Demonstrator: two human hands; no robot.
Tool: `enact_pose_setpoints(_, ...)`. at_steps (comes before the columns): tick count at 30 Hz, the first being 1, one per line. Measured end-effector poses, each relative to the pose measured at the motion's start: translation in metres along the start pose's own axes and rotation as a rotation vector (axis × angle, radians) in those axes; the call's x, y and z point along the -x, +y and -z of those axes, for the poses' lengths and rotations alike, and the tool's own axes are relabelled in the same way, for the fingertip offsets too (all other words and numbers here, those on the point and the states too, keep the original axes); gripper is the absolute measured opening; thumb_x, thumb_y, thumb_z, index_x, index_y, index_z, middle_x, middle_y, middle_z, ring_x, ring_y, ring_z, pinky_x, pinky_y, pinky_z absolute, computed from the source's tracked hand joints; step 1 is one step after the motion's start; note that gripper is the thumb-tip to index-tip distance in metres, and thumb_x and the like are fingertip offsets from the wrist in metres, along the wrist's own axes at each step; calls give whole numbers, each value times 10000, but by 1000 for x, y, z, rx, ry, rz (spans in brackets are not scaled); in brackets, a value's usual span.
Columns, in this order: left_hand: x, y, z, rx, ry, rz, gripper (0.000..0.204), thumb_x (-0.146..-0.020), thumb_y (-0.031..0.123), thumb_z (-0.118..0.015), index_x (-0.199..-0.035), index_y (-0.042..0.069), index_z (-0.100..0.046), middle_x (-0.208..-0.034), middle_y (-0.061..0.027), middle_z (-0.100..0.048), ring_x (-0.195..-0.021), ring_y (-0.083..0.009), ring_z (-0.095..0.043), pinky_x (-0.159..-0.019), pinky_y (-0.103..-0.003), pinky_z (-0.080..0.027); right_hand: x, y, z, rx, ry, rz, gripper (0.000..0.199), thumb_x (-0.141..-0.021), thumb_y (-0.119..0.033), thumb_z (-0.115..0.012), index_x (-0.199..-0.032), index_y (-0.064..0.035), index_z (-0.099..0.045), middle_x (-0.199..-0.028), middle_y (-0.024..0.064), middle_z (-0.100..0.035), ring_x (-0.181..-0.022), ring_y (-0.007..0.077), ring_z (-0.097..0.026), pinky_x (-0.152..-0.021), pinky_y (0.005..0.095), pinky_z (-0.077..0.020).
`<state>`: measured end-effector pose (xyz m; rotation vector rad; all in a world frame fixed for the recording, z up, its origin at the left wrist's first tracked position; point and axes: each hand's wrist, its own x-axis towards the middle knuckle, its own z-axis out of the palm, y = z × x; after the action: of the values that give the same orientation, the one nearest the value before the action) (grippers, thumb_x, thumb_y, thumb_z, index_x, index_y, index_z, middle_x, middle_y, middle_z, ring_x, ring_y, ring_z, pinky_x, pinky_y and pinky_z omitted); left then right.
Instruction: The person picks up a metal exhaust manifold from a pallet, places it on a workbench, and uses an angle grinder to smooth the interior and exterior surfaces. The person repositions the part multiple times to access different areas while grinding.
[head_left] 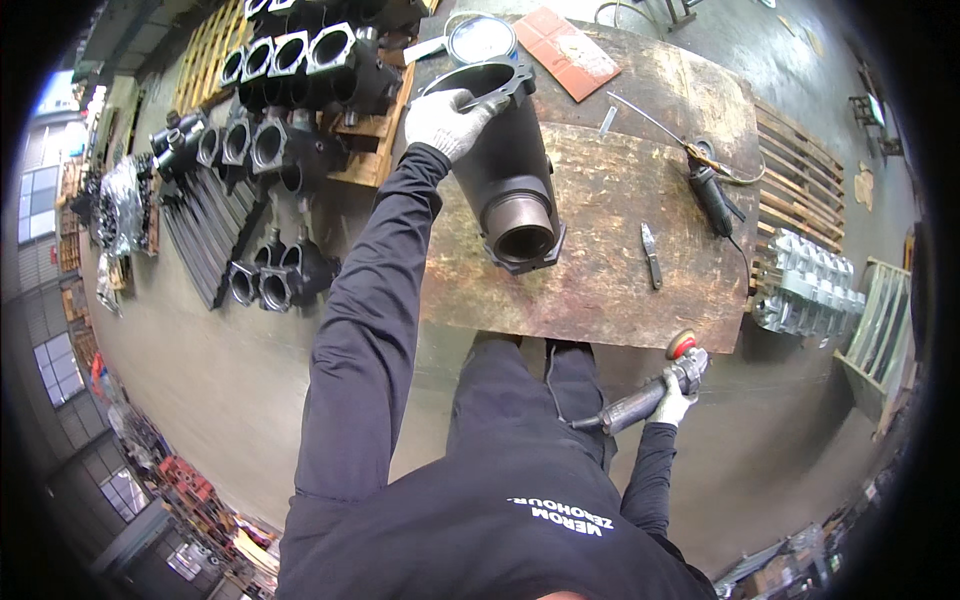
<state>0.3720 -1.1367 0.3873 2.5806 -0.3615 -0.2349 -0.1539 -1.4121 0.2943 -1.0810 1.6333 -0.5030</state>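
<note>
A black cylindrical metal housing (pixel 500 150) lies on the worn wooden tabletop (pixel 590 290). Its bare metal collar and squared flange face me. My left hand (pixel 445 122), in a white glove, grips the rim of the far flange, the thumb over the edge. Low on the right, just off the table's near edge, my gloved right hand (pixel 674 402) is wrapped round an angle grinder (pixel 636 404). The grinder's red disc (pixel 681 344) points up at the table edge, apart from the housing. Its cable runs back beside my leg.
A putty knife (pixel 651 258) and a black corded power tool (pixel 712 200) lie on the table's right. Reddish-brown sheet (pixel 567 52) and a round tin (pixel 481 40) are at the far edge. Black housings (pixel 310 60) stand left on pallets; silvery castings (pixel 808 285) sit right.
</note>
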Motion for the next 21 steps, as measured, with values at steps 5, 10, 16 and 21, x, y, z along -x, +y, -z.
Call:
enact_pose_setpoints(5,-32,-20,-5,53,-9,57,664,-815,670,-676,-992,36,-766,-988,-190,-735,-932,-345,-711,-839,-406,-536,18,-8,-8,-37,42,-32,991,-697,68,-812,-1476,-80,-217,-1232,255,-522,-754,343,-680,-643,493,-636)
enact_pose_setpoints(10,-33,-23,-3,75,-24,65,607,-869,565,-736,-1064,-10,-740,-920,-154,-733,-847,-233,-689,-809,-342,-517,18,-9,-26,-62,40,-89,1002,-705,100,-788,-1492,-100,-201,-1178,255,-556,-702,327,-685,-637,474,-630)
enact_pose_setpoints(16,-16,-24,4,112,305,-29,601,-858,525,-757,-1195,35,-669,-1126,-197,-711,-1024,-336,-687,-924,-404,-523,3,-3,-51,-35,-126,15,1006,-643,98,-821,-1474,-73,-281,-1367,183,-451,-1091,304,-616,-870,461,-580)
enact_pose_setpoints(21,100,-14,-7,454,580,46,348,-966,240,-688,-1191,-17,-618,-1158,-158,-673,-1078,-264,-639,-971,-400,-498,-21,15,-70,88,-230,281,1013,-597,36,-876,-1445,-25,-325,-1395,162,-468,-1286,257,-484,-1111,438,-413)
